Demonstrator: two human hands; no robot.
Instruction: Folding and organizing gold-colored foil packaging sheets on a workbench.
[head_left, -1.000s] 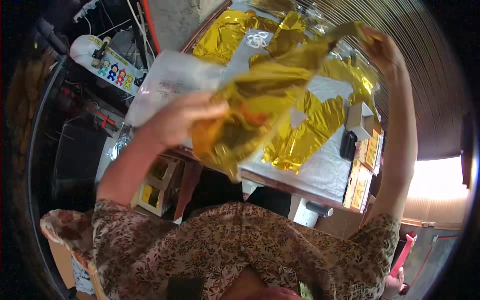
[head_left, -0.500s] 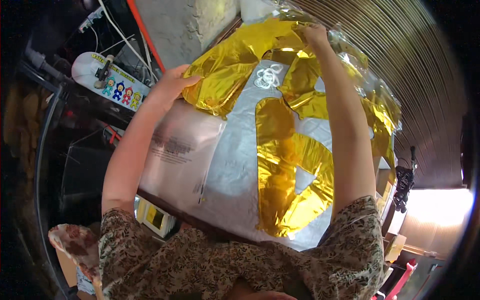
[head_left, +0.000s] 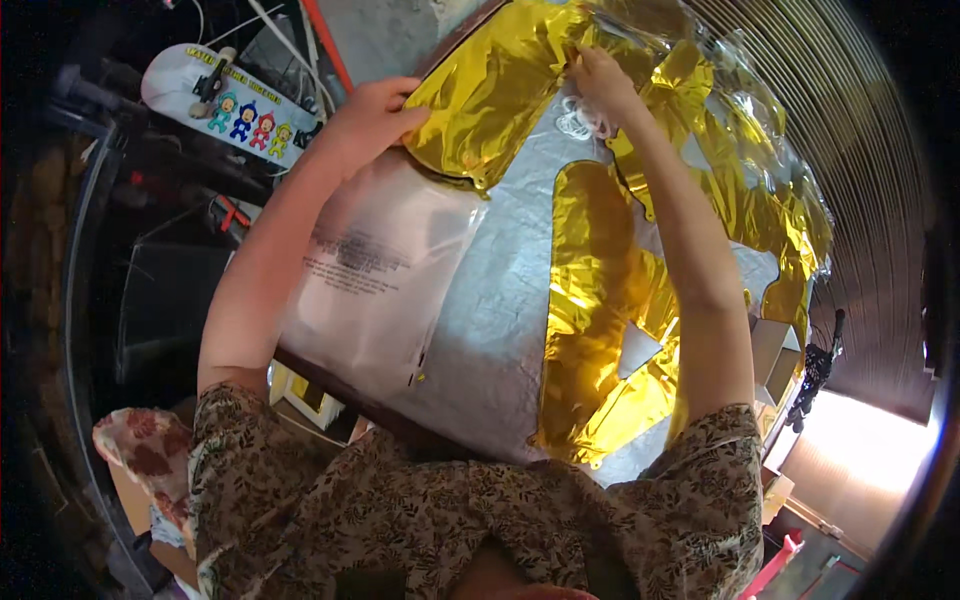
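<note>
Flat gold foil balloons [head_left: 590, 300] lie spread over a table with a silver-grey cover [head_left: 490, 310]. My left hand [head_left: 365, 120] grips the near-left edge of a gold foil piece [head_left: 490, 90] at the table's left side. My right hand [head_left: 595, 80] pinches the gold foil farther back, beside a small bunch of white string [head_left: 578, 125]. A clear plastic bag with dark print [head_left: 375, 280] lies on the table under my left forearm.
A skateboard with cartoon figures [head_left: 230, 100] lies at the upper left among dark clutter and cables. A corrugated metal shutter [head_left: 860, 180] runs along the right. Cardboard boxes [head_left: 775, 350] sit at the table's right end, with a bright floor patch [head_left: 860, 440] beyond.
A second ago both hands held crumpled gold foil up over the table. The foil now lies spread flat, and both hands have moved outward onto its far pieces.
</note>
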